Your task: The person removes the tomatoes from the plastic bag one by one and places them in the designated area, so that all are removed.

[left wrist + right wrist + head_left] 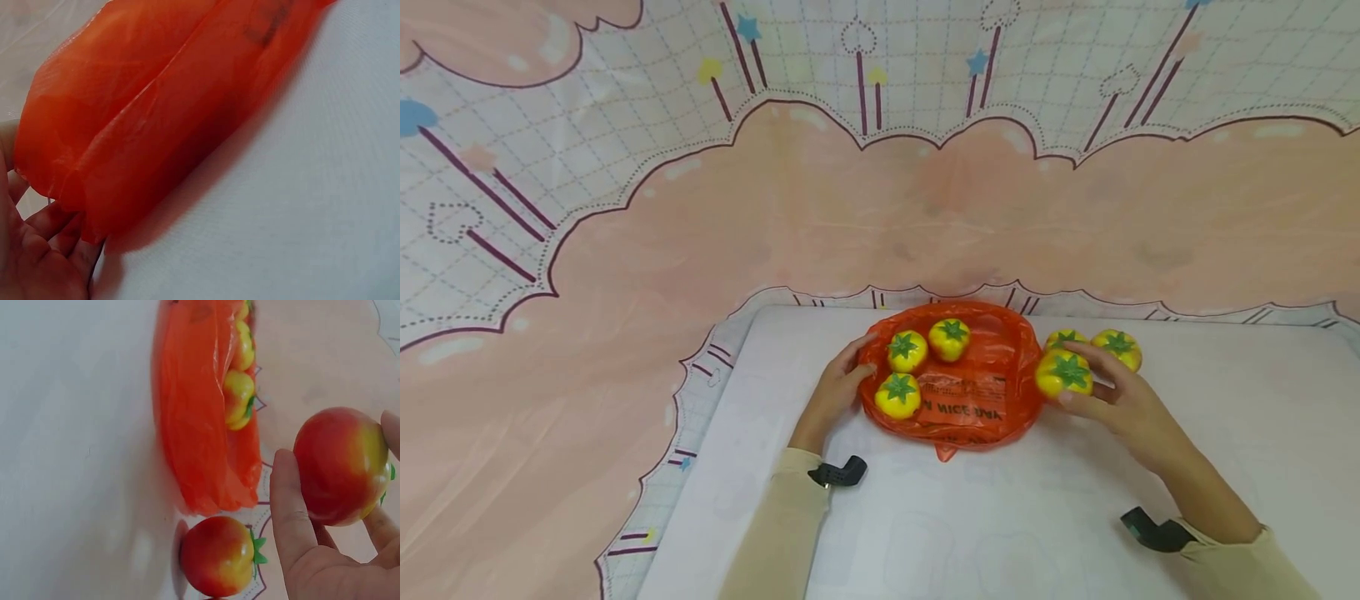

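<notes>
A red plastic bag [970, 387] lies spread open on the table, with several lines of dark print on it. Inside, toward its left side, are three yellow tomatoes [898, 396] with green star-shaped leaf tops. My left hand [833, 396] grips the bag's left rim; the left wrist view shows the fingers around the red film [150, 150]. Just off the bag's right rim, my right hand [1123, 408] holds another tomato [1064, 373] between thumb and fingers. Its red underside [340, 465] faces the right wrist camera, raised above the table.
Two more tomatoes stand on the white table [985, 525] right of the bag, one [1117, 348] behind the right hand and one [1063, 337] partly hidden by the held tomato. A patterned pink and white sheet [887, 208] hangs behind and left of the table.
</notes>
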Demonstrator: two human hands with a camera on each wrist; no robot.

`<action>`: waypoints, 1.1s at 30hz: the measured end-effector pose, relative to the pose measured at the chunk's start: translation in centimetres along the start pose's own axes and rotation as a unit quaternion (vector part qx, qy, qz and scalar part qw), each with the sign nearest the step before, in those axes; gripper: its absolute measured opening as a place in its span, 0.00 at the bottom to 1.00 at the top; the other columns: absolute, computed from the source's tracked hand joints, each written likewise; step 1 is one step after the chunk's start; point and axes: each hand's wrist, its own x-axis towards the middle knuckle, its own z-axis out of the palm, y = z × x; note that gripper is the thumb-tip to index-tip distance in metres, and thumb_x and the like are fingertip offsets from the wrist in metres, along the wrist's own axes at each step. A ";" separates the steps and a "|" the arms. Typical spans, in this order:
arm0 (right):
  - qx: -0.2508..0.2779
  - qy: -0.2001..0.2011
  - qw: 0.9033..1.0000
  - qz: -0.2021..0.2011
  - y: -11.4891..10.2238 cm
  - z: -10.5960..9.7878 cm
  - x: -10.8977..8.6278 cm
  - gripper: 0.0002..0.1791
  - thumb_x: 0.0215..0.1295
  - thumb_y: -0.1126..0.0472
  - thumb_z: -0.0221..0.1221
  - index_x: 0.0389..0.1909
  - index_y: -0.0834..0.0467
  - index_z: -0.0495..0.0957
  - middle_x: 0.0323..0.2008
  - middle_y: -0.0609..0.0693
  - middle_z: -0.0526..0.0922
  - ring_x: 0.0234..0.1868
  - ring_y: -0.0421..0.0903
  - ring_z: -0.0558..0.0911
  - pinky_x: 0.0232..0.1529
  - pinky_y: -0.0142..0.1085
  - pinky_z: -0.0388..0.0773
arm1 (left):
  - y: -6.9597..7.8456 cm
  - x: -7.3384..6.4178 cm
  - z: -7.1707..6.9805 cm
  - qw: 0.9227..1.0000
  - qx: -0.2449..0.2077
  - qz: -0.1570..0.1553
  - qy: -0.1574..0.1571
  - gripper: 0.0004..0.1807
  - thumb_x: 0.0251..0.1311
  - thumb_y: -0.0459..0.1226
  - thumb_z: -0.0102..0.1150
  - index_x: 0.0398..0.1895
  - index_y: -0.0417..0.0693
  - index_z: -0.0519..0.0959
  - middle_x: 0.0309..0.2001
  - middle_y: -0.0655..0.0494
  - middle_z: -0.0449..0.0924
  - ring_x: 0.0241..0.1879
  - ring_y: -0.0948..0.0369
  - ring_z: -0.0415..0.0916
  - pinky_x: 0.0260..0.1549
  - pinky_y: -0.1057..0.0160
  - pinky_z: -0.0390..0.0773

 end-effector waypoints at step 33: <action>-0.055 0.090 0.994 -0.005 2.2 -5.5 -1.4 0.37 0.75 0.55 0.58 0.80 0.39 0.54 0.80 0.60 0.51 0.70 0.65 0.65 0.47 0.11 0.73 | -0.3 0.0 -0.1 1.000 0.013 -0.004 0.004 0.26 0.70 0.43 0.54 0.67 0.82 0.72 0.76 0.67 0.64 0.77 0.58 0.59 0.76 0.47 0.62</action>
